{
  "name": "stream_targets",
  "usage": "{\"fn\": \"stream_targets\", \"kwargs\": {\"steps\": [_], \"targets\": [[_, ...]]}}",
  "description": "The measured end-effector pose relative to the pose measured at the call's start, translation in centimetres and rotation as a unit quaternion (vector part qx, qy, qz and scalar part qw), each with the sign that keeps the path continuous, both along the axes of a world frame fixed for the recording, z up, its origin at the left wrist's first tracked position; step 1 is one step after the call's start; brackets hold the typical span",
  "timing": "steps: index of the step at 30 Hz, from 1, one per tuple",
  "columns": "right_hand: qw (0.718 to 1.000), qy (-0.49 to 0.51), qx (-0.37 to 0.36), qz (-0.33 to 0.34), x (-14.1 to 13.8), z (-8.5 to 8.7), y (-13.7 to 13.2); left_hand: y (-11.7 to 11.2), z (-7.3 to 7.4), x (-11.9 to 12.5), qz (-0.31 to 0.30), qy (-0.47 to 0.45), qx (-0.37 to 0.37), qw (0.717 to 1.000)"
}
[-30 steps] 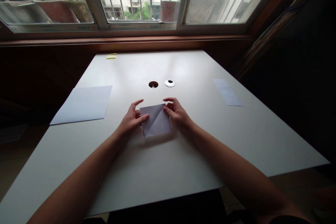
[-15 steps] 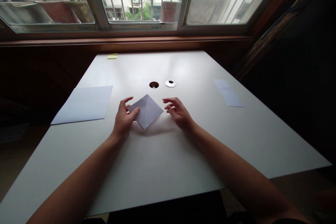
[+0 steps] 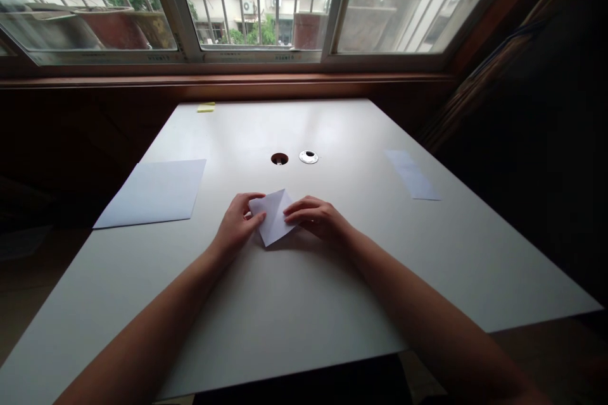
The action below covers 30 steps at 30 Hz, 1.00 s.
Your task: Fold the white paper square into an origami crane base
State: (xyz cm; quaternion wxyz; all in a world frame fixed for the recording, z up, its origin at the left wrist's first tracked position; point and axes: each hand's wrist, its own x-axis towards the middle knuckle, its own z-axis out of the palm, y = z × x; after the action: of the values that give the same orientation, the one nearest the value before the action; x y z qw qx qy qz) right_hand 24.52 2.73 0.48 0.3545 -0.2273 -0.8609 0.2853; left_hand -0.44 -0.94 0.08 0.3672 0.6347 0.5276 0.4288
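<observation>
A folded white sheet of paper (image 3: 274, 215), roughly diamond-shaped with a crease down its middle, is between my two hands over the table. My left hand (image 3: 240, 218) grips its left corner, thumb on top and fingers behind. On the right side, my right hand (image 3: 316, 215) has its fingers closed over the paper's edge, with the fingertips on its upper face. The underside of the paper and some of the fingers are hidden.
The white table (image 3: 285, 304) has a stack of white paper (image 3: 154, 193) at left and a paper strip (image 3: 412, 175) at right. Beyond my hands are a round hole (image 3: 279, 159) and its cover (image 3: 308, 157). Yellow sticky notes (image 3: 206, 107) lie near the far edge.
My right hand has closed onto the paper's right side, where it was apart from it before. My left hand and the paper have shifted right and nearer to me.
</observation>
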Motion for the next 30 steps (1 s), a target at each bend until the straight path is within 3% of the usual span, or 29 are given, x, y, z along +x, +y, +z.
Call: {"fn": "stream_targets", "kwargs": {"steps": [4,9,13,18,30], "targets": [[0.999,-0.043,0.02,0.002,0.4,-0.6,0.8,0.1,-0.4,-0.1,0.01,0.163,0.14,0.977],[0.995,-0.084,0.048,-0.015,0.8,-1.5,1.2,0.4,-0.8,-0.2,-0.105,0.233,0.223,0.941],[0.995,-0.079,0.055,-0.004,0.9,-1.5,1.2,0.2,-0.5,-0.1,-0.173,0.262,0.222,0.923],[0.997,-0.072,0.034,0.012,1.3,-1.2,1.4,0.2,-0.6,-0.4,-0.215,0.287,0.208,0.91],[0.997,-0.066,0.041,-0.001,1.1,-1.2,1.1,0.3,-0.6,-0.6,-0.208,0.231,0.184,0.932]]}}
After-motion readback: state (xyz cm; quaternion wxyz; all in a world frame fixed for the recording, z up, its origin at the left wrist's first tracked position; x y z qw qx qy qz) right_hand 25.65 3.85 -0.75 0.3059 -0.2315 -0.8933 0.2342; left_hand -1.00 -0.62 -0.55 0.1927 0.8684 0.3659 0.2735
